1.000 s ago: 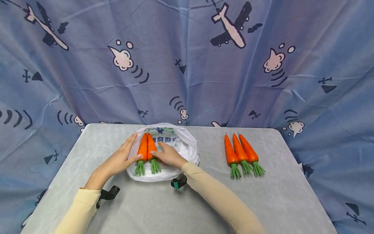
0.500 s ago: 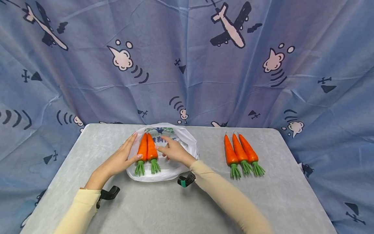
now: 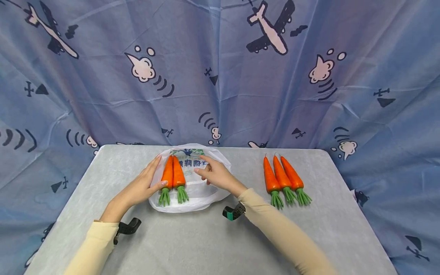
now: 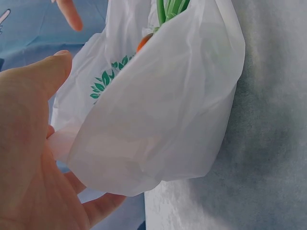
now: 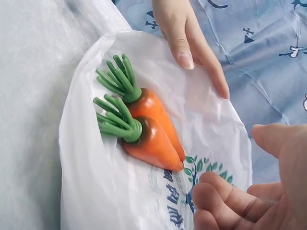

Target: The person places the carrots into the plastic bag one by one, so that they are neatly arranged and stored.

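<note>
A white plastic bag [image 3: 203, 193] with a green and blue print lies spread on the table. Two orange carrots with green tops rest in its mouth side by side, the left carrot [image 3: 167, 173] and the right carrot [image 3: 178, 173]. My left hand [image 3: 142, 185] stays at the bag's left edge, its extended fingers touching the plastic and the thumb over the rim. In the left wrist view, that hand [image 4: 33, 129] supports the bag's side from outside. Over the bag's right part hovers my right hand [image 3: 220, 173], loosely bent and holding nothing, apart from the carrots.
Three more carrots [image 3: 282, 175] lie in a group on the right of the grey table [image 3: 165, 244]. A blue curtain [image 3: 233, 103] with an airplane print hangs behind the table's far edge.
My right hand has let go of the right carrot and moved right, away from it. The left hand has stayed where it was.
</note>
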`<state>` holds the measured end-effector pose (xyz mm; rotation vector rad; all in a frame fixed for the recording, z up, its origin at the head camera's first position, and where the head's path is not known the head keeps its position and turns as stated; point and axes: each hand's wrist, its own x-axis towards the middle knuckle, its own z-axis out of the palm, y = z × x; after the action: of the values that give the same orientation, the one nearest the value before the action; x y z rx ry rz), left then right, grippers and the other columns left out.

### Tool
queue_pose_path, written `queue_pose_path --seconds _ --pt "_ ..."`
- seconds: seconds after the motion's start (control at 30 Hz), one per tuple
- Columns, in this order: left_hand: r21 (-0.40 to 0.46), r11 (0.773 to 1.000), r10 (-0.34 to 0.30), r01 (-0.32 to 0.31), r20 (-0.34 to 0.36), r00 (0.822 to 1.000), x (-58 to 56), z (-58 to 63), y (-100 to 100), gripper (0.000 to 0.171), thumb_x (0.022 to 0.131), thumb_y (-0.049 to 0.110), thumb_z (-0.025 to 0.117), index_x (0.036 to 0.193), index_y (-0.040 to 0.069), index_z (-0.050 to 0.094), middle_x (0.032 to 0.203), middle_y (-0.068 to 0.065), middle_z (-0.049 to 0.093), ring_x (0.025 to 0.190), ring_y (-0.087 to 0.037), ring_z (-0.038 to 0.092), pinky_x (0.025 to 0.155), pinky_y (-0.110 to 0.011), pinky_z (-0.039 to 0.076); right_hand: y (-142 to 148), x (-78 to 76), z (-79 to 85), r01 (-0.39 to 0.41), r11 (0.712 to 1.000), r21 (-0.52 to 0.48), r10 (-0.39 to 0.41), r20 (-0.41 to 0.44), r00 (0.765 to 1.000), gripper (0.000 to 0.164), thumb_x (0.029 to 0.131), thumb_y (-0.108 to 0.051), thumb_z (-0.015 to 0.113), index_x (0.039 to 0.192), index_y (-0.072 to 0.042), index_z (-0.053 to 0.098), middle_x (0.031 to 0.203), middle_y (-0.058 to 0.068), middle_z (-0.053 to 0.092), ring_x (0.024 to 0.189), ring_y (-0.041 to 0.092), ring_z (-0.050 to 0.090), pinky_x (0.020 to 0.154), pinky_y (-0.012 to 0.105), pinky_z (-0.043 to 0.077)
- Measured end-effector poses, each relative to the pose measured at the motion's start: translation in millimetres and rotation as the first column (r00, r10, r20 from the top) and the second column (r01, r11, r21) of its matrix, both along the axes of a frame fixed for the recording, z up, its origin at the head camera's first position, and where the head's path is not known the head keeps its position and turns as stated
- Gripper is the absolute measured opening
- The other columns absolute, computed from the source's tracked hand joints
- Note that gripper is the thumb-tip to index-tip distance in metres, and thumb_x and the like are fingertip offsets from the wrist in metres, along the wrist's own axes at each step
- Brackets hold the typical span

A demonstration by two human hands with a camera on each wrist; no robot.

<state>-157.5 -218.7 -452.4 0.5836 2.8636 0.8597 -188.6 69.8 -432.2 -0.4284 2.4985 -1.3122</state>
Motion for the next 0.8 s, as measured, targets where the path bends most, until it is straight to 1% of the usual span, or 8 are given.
queue_pose_path --seconds 0.17,0.23,0.37,0.4,0.47,0.63,0.8 --pt "-0.002 1.0 -0.007 0.007 0.003 1.0 -1.6 0.9 0 0.092 0.098 0.045 0.057 0.161 0.02 -0.005 0.168 -0.016 0.004 0.154 -0.041 0.013 0.123 -0.061 0.018 14 1.2 -0.1 0.033 0.999 -0.029 -0.033 0.003 0.999 0.065 0.096 -0.037 0.063 0.153 -0.018 0.038 0.08 0.012 0.069 0.072 0.043 0.067 0.061 0.028 0.054" --pt "-0.003 1.0 -0.007 0.007 0.006 1.0 -1.9 0.9 0 0.092 0.098 0.045 0.057 0.161 0.02 -0.005 0.168 -0.015 0.003 0.154 -0.04 0.012 0.123 -0.061 0.018 19 1.1 -0.3 0.046 0.998 -0.039 -0.046 -0.001 0.999 0.064 0.096 -0.036 0.064 0.152 -0.017 0.039 0.078 0.012 0.068 0.067 0.039 0.066 0.061 0.028 0.054" --pt "-0.001 1.0 -0.003 0.003 0.011 1.0 -2.0 0.2 -1 0.092 0.098 0.046 0.057 0.161 0.021 -0.005 0.168 -0.015 0.004 0.154 -0.04 0.012 0.122 -0.061 0.018 29 1.0 0.4 0.055 0.997 -0.057 -0.056 -0.012 0.998 0.065 0.096 -0.034 0.064 0.152 -0.013 0.039 0.077 0.012 0.067 0.057 0.024 0.061 0.06 0.028 0.053" --pt "-0.001 1.0 -0.002 0.002 0.012 1.0 -1.9 -0.2 -1 0.092 0.098 0.046 0.057 0.16 0.021 -0.006 0.168 -0.016 0.004 0.154 -0.04 0.012 0.122 -0.062 0.018 32 1.1 0.6 0.057 0.997 -0.055 -0.058 -0.014 0.998 0.065 0.097 -0.034 0.063 0.152 -0.013 0.038 0.078 0.013 0.067 0.056 0.02 0.06 0.06 0.027 0.053" --pt "0.001 1.0 0.0 0.0 0.014 1.0 -1.7 -0.7 -1 0.092 0.098 0.047 0.057 0.16 0.021 -0.006 0.168 -0.016 0.004 0.154 -0.04 0.012 0.122 -0.062 0.018 38 1.7 1.7 0.062 0.997 -0.048 -0.063 -0.013 0.998 0.064 0.097 -0.033 0.062 0.153 -0.012 0.037 0.08 0.015 0.067 0.056 0.018 0.059 0.06 0.027 0.052" --pt "0.001 1.0 0.003 -0.003 0.022 1.0 -0.8 -0.5 -1 0.092 0.098 0.048 0.056 0.161 0.021 -0.006 0.168 -0.016 0.004 0.154 -0.04 0.012 0.123 -0.061 0.018 52 1.7 2.7 0.086 0.996 -0.032 -0.086 -0.019 0.996 0.064 0.098 -0.033 0.061 0.153 -0.012 0.036 0.081 0.019 0.067 0.057 0.018 0.058 0.059 0.028 0.05" --pt "-0.005 1.0 0.009 -0.009 0.02 1.0 -0.3 0.2 -1 0.092 0.098 0.047 0.057 0.161 0.021 -0.005 0.168 -0.014 0.003 0.154 -0.041 0.013 0.123 -0.061 0.018 65 0.9 1.5 0.109 0.994 -0.03 -0.109 -0.029 0.994 0.062 0.098 -0.033 0.06 0.152 -0.012 0.038 0.078 0.015 0.067 0.058 0.021 0.059 0.058 0.028 0.05"
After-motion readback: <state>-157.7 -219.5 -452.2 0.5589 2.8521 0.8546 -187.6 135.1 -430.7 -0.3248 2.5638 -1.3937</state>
